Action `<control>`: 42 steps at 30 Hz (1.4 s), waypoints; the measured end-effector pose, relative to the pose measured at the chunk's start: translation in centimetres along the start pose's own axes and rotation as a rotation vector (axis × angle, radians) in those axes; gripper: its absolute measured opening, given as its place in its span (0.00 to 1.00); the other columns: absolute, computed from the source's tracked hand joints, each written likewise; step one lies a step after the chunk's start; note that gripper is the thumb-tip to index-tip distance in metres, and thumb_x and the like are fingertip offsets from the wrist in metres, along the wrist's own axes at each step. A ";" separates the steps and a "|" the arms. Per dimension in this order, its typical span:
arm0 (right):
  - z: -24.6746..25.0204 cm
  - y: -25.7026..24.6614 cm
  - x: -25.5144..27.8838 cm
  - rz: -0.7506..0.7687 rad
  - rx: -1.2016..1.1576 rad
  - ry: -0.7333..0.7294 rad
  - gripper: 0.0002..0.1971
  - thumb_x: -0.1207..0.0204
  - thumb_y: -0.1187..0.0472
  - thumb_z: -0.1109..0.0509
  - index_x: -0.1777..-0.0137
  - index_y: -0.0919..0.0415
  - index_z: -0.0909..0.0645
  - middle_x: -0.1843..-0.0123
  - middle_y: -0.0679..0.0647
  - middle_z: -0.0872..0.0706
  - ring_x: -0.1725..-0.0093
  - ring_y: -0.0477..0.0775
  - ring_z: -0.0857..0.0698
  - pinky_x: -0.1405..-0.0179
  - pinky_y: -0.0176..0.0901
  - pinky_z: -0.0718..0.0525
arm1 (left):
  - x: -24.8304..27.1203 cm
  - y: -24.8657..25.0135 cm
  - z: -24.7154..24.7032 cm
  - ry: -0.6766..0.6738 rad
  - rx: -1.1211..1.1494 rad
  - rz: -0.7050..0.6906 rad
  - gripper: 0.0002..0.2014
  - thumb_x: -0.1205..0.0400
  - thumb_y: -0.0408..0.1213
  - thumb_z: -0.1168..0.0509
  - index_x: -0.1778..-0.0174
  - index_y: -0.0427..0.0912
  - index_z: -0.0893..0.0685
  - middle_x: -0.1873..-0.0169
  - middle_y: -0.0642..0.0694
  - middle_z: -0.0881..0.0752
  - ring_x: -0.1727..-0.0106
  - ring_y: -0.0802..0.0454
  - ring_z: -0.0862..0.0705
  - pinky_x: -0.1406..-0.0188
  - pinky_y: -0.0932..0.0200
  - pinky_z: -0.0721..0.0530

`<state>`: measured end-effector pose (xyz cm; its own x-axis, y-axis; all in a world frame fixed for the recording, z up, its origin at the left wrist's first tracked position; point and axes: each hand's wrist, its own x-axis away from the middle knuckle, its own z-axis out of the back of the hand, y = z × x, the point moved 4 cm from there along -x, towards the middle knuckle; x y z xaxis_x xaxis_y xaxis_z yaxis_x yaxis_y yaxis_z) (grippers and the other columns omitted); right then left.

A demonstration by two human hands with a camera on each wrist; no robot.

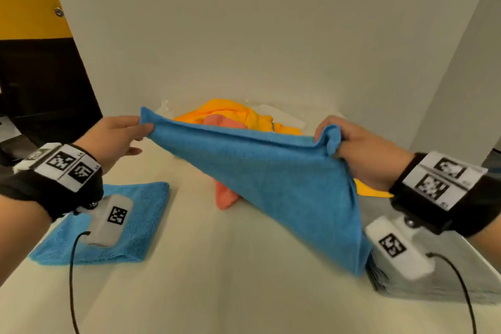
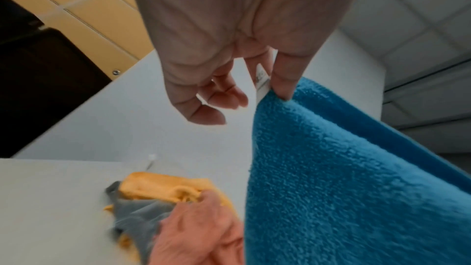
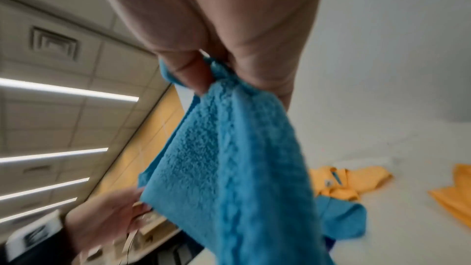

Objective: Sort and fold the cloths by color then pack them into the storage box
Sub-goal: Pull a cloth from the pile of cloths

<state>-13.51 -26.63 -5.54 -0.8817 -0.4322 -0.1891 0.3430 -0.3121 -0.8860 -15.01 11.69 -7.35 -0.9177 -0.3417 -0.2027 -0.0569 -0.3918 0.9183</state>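
A blue cloth (image 1: 271,179) hangs stretched in the air between both hands above the white table (image 1: 217,266). My left hand (image 1: 119,135) pinches its left corner, where a white tag (image 2: 262,82) shows between thumb and finger. My right hand (image 1: 352,146) grips the bunched right corner (image 3: 216,80). The cloth's lower point hangs down to the table at the right. A folded blue cloth (image 1: 135,225) lies flat at the near left. Behind the held cloth lies a heap with an orange cloth (image 1: 233,114), a pink cloth (image 1: 225,198) and a grey cloth (image 2: 142,215).
A grey box-like thing (image 1: 447,268) sits at the near right under my right wrist. White walls (image 1: 244,35) close off the back and right of the table. A dark area (image 1: 40,84) lies beyond the table's left edge. Another orange cloth (image 3: 453,194) lies apart at the right.
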 end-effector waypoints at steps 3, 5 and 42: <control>2.1 -1.4 -0.4 -0.012 -0.056 0.000 0.19 0.41 0.63 0.26 0.51 0.55 0.27 0.52 0.61 0.20 0.55 0.59 0.18 0.55 0.54 0.18 | 0.7 2.3 0.0 0.002 0.070 -0.074 0.09 0.17 0.34 0.36 0.45 0.37 0.14 0.53 0.44 0.16 0.54 0.54 0.22 0.58 0.60 0.18; 3.0 -2.2 -0.7 0.041 0.023 0.089 0.25 0.39 0.67 0.19 0.47 0.56 0.28 0.42 0.66 0.18 0.48 0.60 0.15 0.47 0.58 0.14 | 1.0 3.4 -0.1 0.005 0.117 -0.101 0.08 0.17 0.31 0.36 0.44 0.37 0.15 0.53 0.42 0.15 0.54 0.54 0.19 0.63 0.66 0.15; 10.7 -5.0 0.0 0.149 -0.172 0.294 0.16 0.35 0.46 0.21 0.59 0.56 0.20 0.57 0.53 0.10 0.60 0.55 0.09 0.53 0.48 0.10 | -0.6 10.7 4.1 -0.052 0.084 -0.469 0.22 0.25 0.17 0.41 0.71 0.51 0.18 0.66 0.57 0.12 0.62 0.59 0.15 0.68 0.68 0.20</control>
<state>-11.70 -34.12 3.40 -0.8902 -0.1928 -0.4127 0.4371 -0.1066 -0.8931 -16.63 11.18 3.98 -0.8036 -0.1003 -0.5866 -0.4994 -0.4225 0.7564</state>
